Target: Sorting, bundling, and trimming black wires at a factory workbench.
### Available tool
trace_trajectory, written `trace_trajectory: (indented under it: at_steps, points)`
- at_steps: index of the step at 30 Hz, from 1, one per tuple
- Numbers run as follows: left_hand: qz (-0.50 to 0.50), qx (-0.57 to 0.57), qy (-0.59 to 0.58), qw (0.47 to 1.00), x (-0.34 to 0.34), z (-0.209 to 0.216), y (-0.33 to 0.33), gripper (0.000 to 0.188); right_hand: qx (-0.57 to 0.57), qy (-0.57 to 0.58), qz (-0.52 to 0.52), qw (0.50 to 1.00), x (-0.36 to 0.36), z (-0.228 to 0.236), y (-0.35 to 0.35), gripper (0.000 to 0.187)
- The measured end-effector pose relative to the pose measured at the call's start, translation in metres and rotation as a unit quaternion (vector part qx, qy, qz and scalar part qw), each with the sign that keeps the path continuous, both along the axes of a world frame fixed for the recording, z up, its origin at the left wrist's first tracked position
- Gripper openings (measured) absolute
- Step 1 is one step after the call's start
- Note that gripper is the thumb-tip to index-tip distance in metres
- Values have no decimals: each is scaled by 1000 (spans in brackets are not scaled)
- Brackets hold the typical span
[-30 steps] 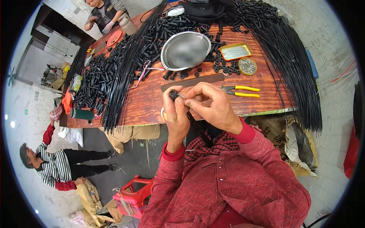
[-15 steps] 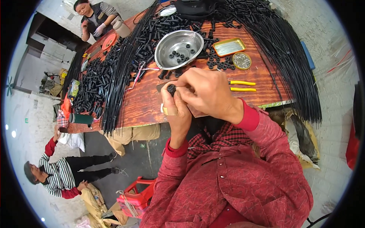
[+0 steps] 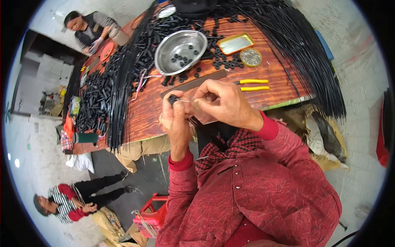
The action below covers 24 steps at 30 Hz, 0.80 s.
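My left hand is closed, holding up a small round black plastic part between thumb and fingers; a tan wrap shows on a finger. My right hand pinches a thin pale strand, wire or needle, that stretches to the black part. Both hands hover over the table's near edge. A flat dark bar lies just beyond them. To the right are pliers with yellow handles. Past the bar stands a steel bowl with several similar black parts inside.
On the reddish wooden table sit a yellow tray of thin pale pieces and a round tin. Bundles of long black rods hang over the edge. Black tubular parts are heaped left. Two people are nearby, and a red stool.
My right hand has drawn a little away from the left, so the pale strand shows between them. The view has shifted slightly. The person at lower left has taken a hand off the table.
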State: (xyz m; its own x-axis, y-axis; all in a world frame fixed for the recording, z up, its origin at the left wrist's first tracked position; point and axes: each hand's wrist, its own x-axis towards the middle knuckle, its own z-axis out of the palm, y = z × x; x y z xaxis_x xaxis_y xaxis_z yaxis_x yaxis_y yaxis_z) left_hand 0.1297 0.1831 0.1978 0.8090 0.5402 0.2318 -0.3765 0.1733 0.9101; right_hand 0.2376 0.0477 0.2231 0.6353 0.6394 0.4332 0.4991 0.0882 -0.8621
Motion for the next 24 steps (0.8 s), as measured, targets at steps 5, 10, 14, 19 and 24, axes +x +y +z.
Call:
trace_trajectory:
  at_steps: [5, 10, 14, 19, 24]
  points:
    - [-40, -25, -52, 998, -6, -2, 11, 34, -202, -293, -153, 922, 58, -58, -66, 25]
    - [-69, -20, -57, 996, -1, 11, 2, 45, -282, -340, -112, 890, 76, -92, -101, 28]
    - [-74, -33, -48, 996, -5, 10, 2, 42, -256, -387, -45, 885, 90, -98, -103, 27]
    - [-50, 4, -27, 998, -5, 2, 1, 31, -235, 231, 69, 941, 72, -57, -91, 25]
    - [-45, 33, -9, 998, 0, 7, -4, 39, -249, 200, 253, 913, 48, 42, -69, 34]
